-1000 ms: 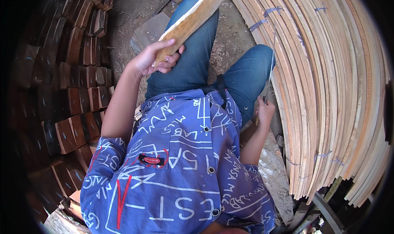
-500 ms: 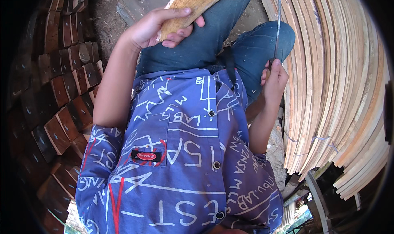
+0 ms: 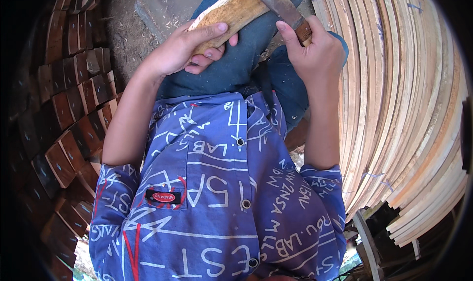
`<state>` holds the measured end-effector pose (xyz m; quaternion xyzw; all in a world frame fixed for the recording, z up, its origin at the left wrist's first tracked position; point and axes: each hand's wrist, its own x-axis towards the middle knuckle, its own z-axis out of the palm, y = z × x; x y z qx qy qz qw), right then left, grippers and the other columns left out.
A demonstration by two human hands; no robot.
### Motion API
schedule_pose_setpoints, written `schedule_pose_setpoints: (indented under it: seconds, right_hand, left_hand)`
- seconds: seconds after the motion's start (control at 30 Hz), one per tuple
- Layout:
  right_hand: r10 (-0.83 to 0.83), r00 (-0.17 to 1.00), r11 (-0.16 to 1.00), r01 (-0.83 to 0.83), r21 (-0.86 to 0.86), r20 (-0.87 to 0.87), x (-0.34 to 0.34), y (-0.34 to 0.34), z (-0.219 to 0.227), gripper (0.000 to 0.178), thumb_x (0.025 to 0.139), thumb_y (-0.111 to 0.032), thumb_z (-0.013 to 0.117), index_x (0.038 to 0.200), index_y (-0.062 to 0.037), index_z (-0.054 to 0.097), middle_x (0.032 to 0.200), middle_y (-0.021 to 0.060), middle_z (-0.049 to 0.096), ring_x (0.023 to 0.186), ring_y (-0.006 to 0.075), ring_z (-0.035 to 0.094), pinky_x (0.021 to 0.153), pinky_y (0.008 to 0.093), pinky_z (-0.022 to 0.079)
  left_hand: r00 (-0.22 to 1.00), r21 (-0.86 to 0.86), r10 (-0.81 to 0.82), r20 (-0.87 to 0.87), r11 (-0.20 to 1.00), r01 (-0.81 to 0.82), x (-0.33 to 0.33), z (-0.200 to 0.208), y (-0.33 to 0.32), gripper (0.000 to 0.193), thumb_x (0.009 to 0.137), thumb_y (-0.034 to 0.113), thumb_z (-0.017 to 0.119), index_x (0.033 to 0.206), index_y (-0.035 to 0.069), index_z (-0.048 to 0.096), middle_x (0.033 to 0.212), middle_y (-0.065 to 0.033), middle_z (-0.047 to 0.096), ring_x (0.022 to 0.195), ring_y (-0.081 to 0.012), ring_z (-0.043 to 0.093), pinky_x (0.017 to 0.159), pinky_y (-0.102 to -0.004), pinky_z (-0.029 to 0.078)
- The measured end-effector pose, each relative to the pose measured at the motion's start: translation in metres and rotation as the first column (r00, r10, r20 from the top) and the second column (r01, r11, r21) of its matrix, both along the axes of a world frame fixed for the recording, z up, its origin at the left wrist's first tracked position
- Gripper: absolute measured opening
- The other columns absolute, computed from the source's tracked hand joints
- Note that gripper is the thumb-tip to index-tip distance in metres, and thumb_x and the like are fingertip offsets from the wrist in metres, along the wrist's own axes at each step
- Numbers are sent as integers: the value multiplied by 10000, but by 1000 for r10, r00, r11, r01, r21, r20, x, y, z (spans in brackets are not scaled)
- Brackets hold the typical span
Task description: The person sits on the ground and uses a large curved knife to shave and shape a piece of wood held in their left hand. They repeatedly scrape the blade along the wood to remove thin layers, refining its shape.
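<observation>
My left hand (image 3: pixel 189 49) grips the near end of a pale wooden billet (image 3: pixel 241 7) that lies across my lap and runs up out of view. My right hand (image 3: pixel 315 49) is closed around the wooden handle of a broad metal blade (image 3: pixel 276 0). The blade lies across the upper side of the billet. Both hands sit above my thighs in blue jeans (image 3: pixel 236 69). My blue patterned shirt (image 3: pixel 217 197) fills the lower middle of the view.
A curved stack of thin pale wooden strips (image 3: pixel 409 113) stands close on the right. On the left, rows of dark reddish wood blocks (image 3: pixel 64 123) are piled up. A flat grey stone slab (image 3: pixel 170 5) lies on the dirt ground ahead of my knees.
My right hand came up from beside my right thigh, holding the blade, and laid it against the billet. The left hand kept its hold on the billet.
</observation>
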<state>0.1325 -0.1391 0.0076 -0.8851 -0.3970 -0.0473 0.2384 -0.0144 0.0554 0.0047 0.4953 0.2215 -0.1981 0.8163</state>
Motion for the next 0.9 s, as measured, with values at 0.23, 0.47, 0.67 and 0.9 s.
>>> schedule_pose_setpoints:
  seconds: [0.23, 0.47, 0.67, 0.9]
  right_hand:
    - [-53, 997, 985, 63, -160, 64, 22, -30, -4, 523, 770, -562, 691, 680, -68, 544, 535, 101, 558, 501, 323, 580, 436, 379, 426]
    - [-444, 867, 891, 455, -8, -225, 66, -94, -14, 526, 887, -496, 594, 664, -28, 506, 487, 84, 449, 420, 194, 463, 428, 362, 388]
    - [-525, 542, 691, 722, 43, -657, 36, -116, -17, 490, 980, -420, 490, 622, -88, 458, 515, -18, 405, 393, 57, 339, 371, 216, 242]
    - [-164, 820, 948, 285, 143, -548, -15, -41, -6, 501, 878, -425, 657, 646, -10, 498, 500, 62, 460, 417, 174, 477, 421, 352, 378]
  left_hand:
    - [999, -19, -24, -44, 1000, 24, 4, -4, 4, 403, 952, 427, 535, 960, 26, 569, 591, 65, 337, 444, -9, 266, 363, -188, 202]
    - [999, 13, -42, 25, 999, 41, -1, -9, 7, 411, 956, 430, 521, 975, 22, 570, 588, 61, 332, 438, -17, 274, 364, -199, 225]
    - [999, 12, -44, 26, 999, 44, 5, -10, 5, 427, 952, 437, 513, 981, 17, 582, 577, 60, 330, 437, -21, 287, 368, -204, 248]
    - [997, 164, -76, 23, 984, 72, 11, -5, -8, 426, 950, 436, 515, 984, 19, 598, 573, 56, 332, 444, -30, 300, 379, -215, 267]
